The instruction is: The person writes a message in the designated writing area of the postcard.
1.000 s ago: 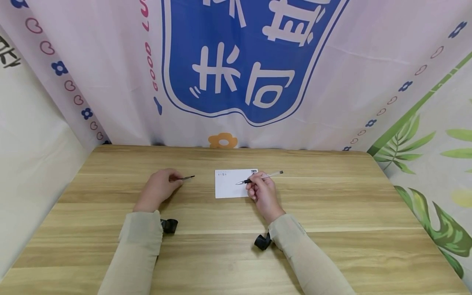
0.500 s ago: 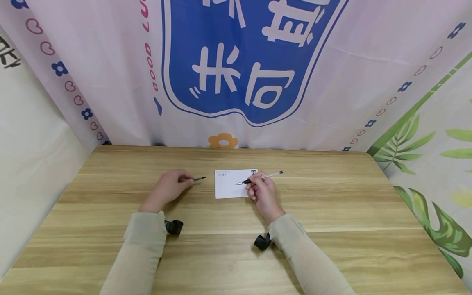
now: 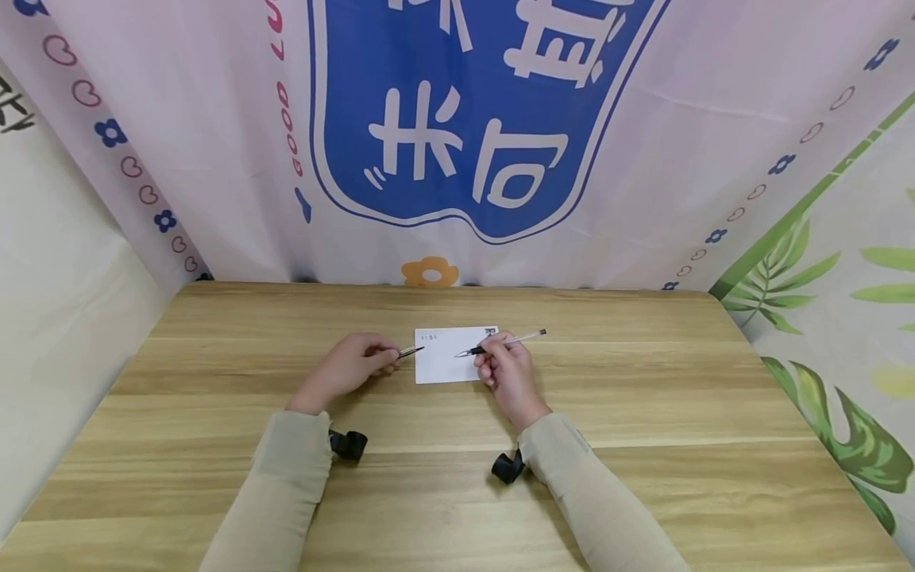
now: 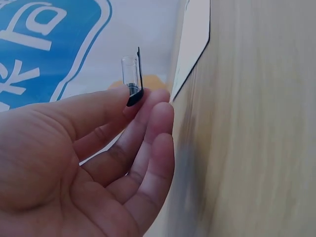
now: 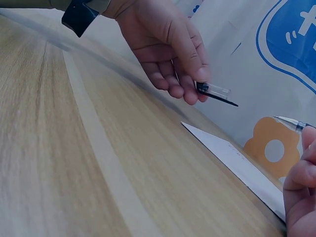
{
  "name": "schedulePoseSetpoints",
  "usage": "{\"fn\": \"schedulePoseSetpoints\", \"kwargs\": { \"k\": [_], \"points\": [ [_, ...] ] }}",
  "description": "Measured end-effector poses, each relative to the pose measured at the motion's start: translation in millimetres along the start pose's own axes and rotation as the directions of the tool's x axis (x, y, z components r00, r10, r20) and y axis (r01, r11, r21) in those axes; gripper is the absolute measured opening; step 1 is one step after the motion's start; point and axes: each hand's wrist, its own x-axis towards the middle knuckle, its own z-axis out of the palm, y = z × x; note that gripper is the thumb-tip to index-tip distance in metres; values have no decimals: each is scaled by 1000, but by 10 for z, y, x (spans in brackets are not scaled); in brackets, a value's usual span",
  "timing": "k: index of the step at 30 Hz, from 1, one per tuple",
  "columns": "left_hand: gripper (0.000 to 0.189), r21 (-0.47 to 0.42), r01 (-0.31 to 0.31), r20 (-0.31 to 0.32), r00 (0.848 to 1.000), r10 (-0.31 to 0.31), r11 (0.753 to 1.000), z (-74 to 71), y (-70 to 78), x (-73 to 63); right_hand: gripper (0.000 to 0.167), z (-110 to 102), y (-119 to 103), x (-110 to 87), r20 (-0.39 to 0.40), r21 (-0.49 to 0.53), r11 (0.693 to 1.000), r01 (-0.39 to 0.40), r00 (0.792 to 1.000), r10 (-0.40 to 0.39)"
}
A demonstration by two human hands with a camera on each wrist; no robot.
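Between thumb and fingertips my left hand point(image 3: 355, 363) pinches a pen cap point(image 4: 131, 74), clear with a black end and a black clip. The cap's open end points right, toward the pen, at the left edge of a white notepad point(image 3: 436, 365). A gel pen point(image 3: 525, 337) with a clear barrel and black grip is held by my right hand point(image 3: 509, 373), its bare metal tip pointing left above the pad. In the right wrist view the pen tip point(image 5: 289, 121) and the cap point(image 5: 216, 91) stand apart, both raised over the table.
The wooden table point(image 3: 429, 492) runs back to a printed curtain point(image 3: 236, 159) with a blue emblem. Black wrist cameras point(image 3: 348, 446) sit at both sleeves. The pad lies flat with small print along its top edge.
My left hand has moved right with the pen cap, from well left of the notepad to its left edge. My right hand and the pen have stayed nearly still.
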Motion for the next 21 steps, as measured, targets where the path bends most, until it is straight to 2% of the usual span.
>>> {"fn": "schedulePoseSetpoints", "kwargs": {
  "k": [11,21],
  "points": [
    [21,-84,-38,51,998,43,996,164,88,51,13,10,1,-2,-3,-5,1000,13,1000,-13],
    [19,-42,-64,38,997,66,997,270,146,56,13,23,-5,-11,-4,1,1000,9,1000,-9]
  ]
}}
